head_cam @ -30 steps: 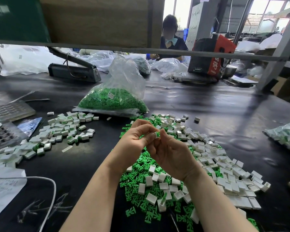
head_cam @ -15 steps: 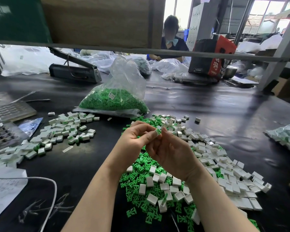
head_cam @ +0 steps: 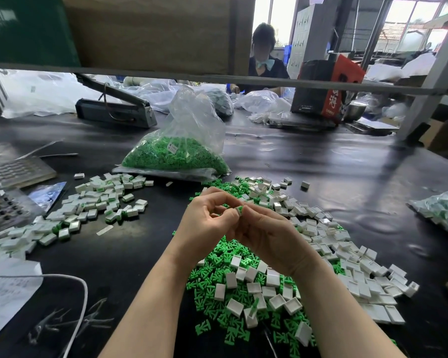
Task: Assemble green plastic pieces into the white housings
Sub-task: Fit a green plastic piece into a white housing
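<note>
My left hand and my right hand meet above the black table, fingertips together. Between them they pinch a small white housing with a green piece in it. Below my hands lies a heap of loose green pieces mixed with empty white housings. A pile of housings with green showing lies to the left.
A clear bag of green pieces stands behind the heap. Another bag of parts lies at the right edge. At left are a perforated tray, papers and a white cable. A person sits across the table.
My hands stayed together over the heap and shifted only slightly. The small part between the fingertips now shows more green.
</note>
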The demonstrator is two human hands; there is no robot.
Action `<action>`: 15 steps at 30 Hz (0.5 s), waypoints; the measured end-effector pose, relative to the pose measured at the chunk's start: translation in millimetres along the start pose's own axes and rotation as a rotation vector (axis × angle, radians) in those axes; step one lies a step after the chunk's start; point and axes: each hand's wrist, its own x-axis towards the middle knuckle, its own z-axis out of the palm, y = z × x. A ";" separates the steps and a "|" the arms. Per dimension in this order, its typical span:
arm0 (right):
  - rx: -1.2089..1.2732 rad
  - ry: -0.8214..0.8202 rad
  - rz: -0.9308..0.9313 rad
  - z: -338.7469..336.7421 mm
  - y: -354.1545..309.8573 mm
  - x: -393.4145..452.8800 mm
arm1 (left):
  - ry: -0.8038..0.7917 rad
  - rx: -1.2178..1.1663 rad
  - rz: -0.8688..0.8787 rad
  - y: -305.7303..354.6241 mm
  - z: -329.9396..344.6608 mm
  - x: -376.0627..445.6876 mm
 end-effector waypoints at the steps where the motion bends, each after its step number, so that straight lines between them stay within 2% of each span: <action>1: -0.013 0.004 -0.005 0.4 -0.7 -0.5 | 0.002 -0.005 -0.001 0.5 0.1 -0.3; 6: -0.069 0.020 -0.020 0.8 -1.0 -1.9 | 0.000 -0.001 0.002 0.6 -0.2 -1.3; 15: -0.167 0.059 -0.039 0.2 1.6 0.6 | 0.094 0.044 0.002 -2.2 4.9 -0.3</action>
